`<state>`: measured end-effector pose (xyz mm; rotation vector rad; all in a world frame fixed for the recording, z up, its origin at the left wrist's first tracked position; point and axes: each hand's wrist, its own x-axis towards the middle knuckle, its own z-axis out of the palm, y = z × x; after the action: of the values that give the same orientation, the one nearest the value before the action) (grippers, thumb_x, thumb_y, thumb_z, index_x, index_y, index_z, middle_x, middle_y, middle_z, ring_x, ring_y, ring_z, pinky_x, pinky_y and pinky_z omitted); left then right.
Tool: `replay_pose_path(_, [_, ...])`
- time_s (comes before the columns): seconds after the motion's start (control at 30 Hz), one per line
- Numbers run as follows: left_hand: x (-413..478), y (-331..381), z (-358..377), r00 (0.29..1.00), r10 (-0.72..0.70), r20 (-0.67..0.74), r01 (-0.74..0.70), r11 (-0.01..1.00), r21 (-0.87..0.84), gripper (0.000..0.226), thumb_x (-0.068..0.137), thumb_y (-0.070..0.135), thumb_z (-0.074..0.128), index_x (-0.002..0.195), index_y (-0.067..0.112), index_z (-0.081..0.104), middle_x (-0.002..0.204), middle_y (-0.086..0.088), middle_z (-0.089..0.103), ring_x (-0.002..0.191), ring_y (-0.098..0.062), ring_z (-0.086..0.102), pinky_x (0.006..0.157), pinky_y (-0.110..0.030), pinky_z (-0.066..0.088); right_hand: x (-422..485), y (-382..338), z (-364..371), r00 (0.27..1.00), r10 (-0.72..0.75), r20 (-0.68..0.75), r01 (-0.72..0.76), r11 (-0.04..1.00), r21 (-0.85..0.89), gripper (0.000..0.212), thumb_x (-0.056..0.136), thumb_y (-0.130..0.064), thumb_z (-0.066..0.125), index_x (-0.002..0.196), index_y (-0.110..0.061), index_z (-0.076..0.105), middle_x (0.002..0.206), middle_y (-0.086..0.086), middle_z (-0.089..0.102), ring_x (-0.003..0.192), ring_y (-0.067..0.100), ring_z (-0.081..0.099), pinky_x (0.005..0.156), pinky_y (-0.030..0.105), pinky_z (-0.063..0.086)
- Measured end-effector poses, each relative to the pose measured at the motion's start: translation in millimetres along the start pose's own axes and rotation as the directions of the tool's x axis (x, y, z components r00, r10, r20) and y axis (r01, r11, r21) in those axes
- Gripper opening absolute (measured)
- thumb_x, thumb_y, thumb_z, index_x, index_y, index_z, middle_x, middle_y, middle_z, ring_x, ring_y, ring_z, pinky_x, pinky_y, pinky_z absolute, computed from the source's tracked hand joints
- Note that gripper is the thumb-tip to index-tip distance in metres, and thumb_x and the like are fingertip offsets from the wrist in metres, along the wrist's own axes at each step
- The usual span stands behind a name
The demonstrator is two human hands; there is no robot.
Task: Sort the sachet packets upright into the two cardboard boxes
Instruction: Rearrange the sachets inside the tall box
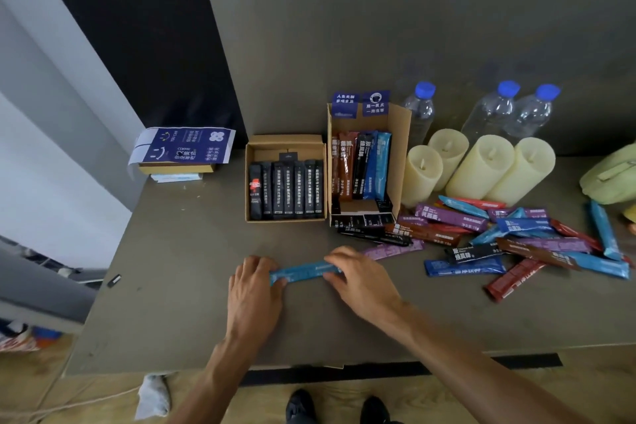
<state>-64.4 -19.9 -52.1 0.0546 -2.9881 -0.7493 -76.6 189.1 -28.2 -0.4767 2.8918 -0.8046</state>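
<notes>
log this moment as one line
left hand: grips blue sachet; right hand: grips other end; left box: black sachets; right box: mixed sachets; loose pile: table right

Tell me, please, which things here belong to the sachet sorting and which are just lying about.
Job: blue sachet, held by left hand and right hand; loose sachets; low box; tall box.
Lying about: candles; water bottles; folded blue carton.

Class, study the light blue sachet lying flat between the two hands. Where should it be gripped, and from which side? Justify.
Probably pinch the light blue sachet across its narrow width near one short end, coming from above. It is a long strip lying flat on the table, so an end grip lets it swing upright. Left hand and right hand hold those ends.
</notes>
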Motion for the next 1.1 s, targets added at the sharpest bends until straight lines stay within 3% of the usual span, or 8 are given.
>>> replay_pose_path(0.13, [3.6, 5.9, -11.3, 0.998, 0.032, 0.054, -0.020, 0.976, -0.217, 0.024, 0.085, 0.014, 0.073, 0.083, 0.031, 0.058, 0.081, 0.013, 0.064, 0.076, -0.008, 0.059, 0.065, -0.019, 0.044, -1.1, -1.1, -5.9, 0.998, 0.036, 0.042, -0.036, 0.999, 0.003, 0.027, 0.098, -0.031, 0.059, 0.123, -0.022, 0.064, 0.106, -0.008, 0.055, 0.089, 0.010, 0.060, 0.081, 0.028, 0.053])
replay_pose_path(0.3, [16.9, 49.6, -43.9, 0.999, 0.031, 0.019, -0.018, 0.884, -0.467, 0.023, 0.091, 0.014, 0.068, 0.106, 0.029, 0.057, 0.091, 0.019, 0.065, 0.089, 0.010, 0.059, 0.071, -0.005, 0.046, -12.9, 6.5, -30.7, 0.992, 0.128, -0.008, -0.127, 0.986, 0.111, 0.012, 0.095, -0.032, 0.064, 0.104, -0.025, 0.067, 0.094, -0.015, 0.057, 0.082, 0.001, 0.055, 0.071, 0.017, 0.045])
replay_pose_path(0.53, [49.8, 103.6, -52.3, 0.995, 0.065, 0.073, -0.012, 0.827, -0.562, 0.011, 0.093, 0.024, 0.065, 0.104, 0.028, 0.066, 0.091, 0.018, 0.069, 0.087, 0.010, 0.061, 0.071, -0.004, 0.045, -0.7, -1.6, -69.9, 0.908, 0.391, -0.150, -0.241, 0.780, 0.577, 0.005, 0.096, -0.016, 0.064, 0.093, -0.020, 0.066, 0.078, -0.004, 0.069, 0.055, 0.003, 0.062, 0.051, 0.014, 0.046])
replay_pose_path(0.63, [54.8, 123.0, -37.6, 0.982, 0.126, 0.138, -0.022, 0.811, -0.585, 0.007, 0.092, 0.018, 0.066, 0.094, 0.023, 0.069, 0.087, 0.017, 0.071, 0.082, 0.005, 0.066, 0.071, -0.013, 0.051, 6.3, -5.9, -74.6, 0.902, 0.400, -0.162, -0.207, 0.730, 0.652, 0.004, 0.095, -0.016, 0.066, 0.096, -0.019, 0.069, 0.082, -0.002, 0.073, 0.061, 0.010, 0.069, 0.053, 0.019, 0.053])
replay_pose_path(0.7, [59.9, 131.7, -28.5, 0.988, 0.091, 0.128, 0.002, 0.811, -0.586, 0.009, 0.092, 0.015, 0.066, 0.088, 0.023, 0.067, 0.081, 0.014, 0.070, 0.075, 0.003, 0.066, 0.066, -0.013, 0.051, 8.3, -2.0, -75.8, 0.901, 0.398, -0.172, -0.201, 0.735, 0.648, 0.006, 0.095, -0.018, 0.067, 0.098, -0.019, 0.071, 0.084, -0.002, 0.074, 0.065, 0.011, 0.071, 0.059, 0.025, 0.058])
replay_pose_path(0.83, [71.9, 147.0, -22.5, 0.994, 0.056, 0.093, 0.007, 0.822, -0.570, 0.006, 0.095, 0.016, 0.061, 0.090, 0.018, 0.063, 0.081, 0.007, 0.070, 0.073, -0.003, 0.067, 0.065, -0.022, 0.056, 7.3, 20.6, -85.6, 0.839, 0.484, -0.250, -0.268, 0.766, 0.585, 0.005, 0.093, -0.021, 0.069, 0.094, -0.016, 0.069, 0.080, -0.004, 0.071, 0.056, 0.003, 0.066, 0.054, 0.010, 0.046])
replay_pose_path(0.9, [80.6, 155.1, -20.8, 0.995, 0.054, 0.086, 0.002, 0.834, -0.552, 0.004, 0.097, 0.017, 0.059, 0.094, 0.017, 0.063, 0.085, 0.006, 0.069, 0.075, -0.005, 0.067, 0.062, -0.019, 0.054, 8.4, 36.7, -93.5, 0.800, 0.507, -0.320, -0.298, 0.800, 0.521, 0.009, 0.091, -0.026, 0.070, 0.094, -0.020, 0.064, 0.081, -0.007, 0.069, 0.064, 0.005, 0.066, 0.058, 0.012, 0.046])
replay_pose_path(1.1, [108.3, 186.0, -4.6, 0.996, 0.023, 0.083, 0.019, 0.879, -0.476, 0.007, 0.098, 0.016, 0.055, 0.100, 0.015, 0.061, 0.092, 0.000, 0.066, 0.074, -0.013, 0.065, 0.056, -0.021, 0.050, 25.7, 65.4, -99.6, 0.848, 0.419, -0.326, -0.295, 0.882, 0.368, 0.009, 0.092, -0.018, 0.067, 0.091, -0.012, 0.074, 0.068, -0.015, 0.062, 0.060, -0.008, 0.056, 0.058, 0.005, 0.038])
